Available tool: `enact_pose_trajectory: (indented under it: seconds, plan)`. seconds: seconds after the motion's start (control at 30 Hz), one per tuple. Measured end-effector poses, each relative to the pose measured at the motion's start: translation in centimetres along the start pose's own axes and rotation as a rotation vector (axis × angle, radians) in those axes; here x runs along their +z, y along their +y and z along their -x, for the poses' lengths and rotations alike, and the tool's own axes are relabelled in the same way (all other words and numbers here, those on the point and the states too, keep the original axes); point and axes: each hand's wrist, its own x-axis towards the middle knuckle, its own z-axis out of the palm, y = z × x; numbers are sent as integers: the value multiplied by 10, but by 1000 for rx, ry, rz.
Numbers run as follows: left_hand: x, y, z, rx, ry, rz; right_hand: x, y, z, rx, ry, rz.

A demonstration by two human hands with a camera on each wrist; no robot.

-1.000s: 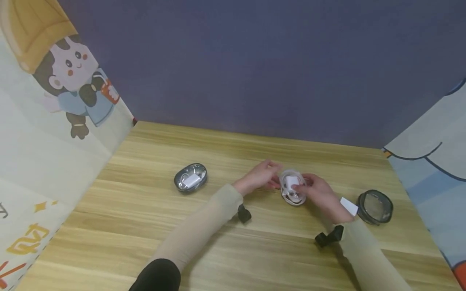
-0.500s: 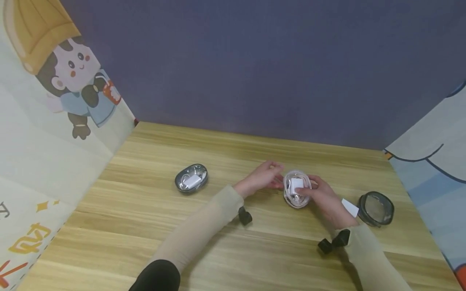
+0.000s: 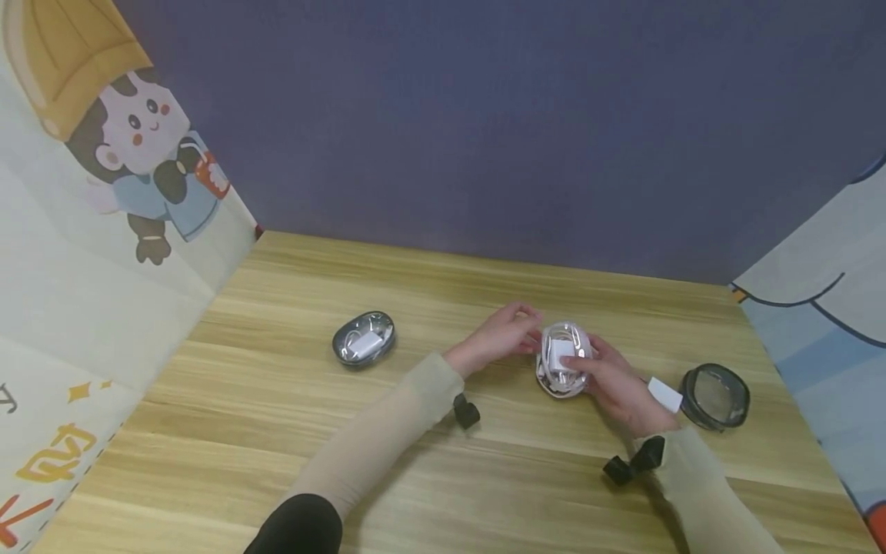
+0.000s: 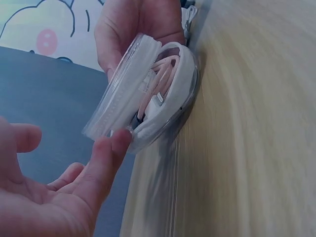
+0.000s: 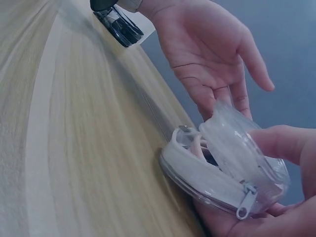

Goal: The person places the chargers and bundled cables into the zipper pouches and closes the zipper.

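Note:
My right hand (image 3: 623, 381) grips a clear oval zip pouch with white trim (image 3: 564, 359), its thumb on top in the head view. A white charger block (image 3: 562, 355) shows through the clear top. The pouch gapes along its zipper, and a pink cable (image 4: 160, 81) lies coiled inside, visible in the left wrist view. Near the right hand's fingers hangs the zipper pull (image 5: 246, 202). My left hand (image 3: 504, 332) is at the pouch's left side, fingers extended, with fingertips (image 4: 121, 140) right at its edge.
To the left on the wooden table (image 3: 429, 477) lies a dark-rimmed clear pouch (image 3: 363, 339) with a white block inside. Another dark-rimmed pouch (image 3: 715, 396) lies at the right, beside a white piece (image 3: 665, 395). A dark blue panel (image 3: 484, 138) stands along the back edge.
The white-trimmed pouch has shifted slightly right with my right hand. My left hand has stayed beside it, fingers still extended.

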Motion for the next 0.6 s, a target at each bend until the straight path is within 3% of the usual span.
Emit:
enact_pose_trajectory:
  seconds: [0.33, 0.6]
  plan:
    - [-6, 2, 0, 18, -16, -67, -2, 3, -1, -64, -3, -85]
    - [-8, -4, 1, 8, -25, -48, -1, 0, 1, -48, -19, -255]
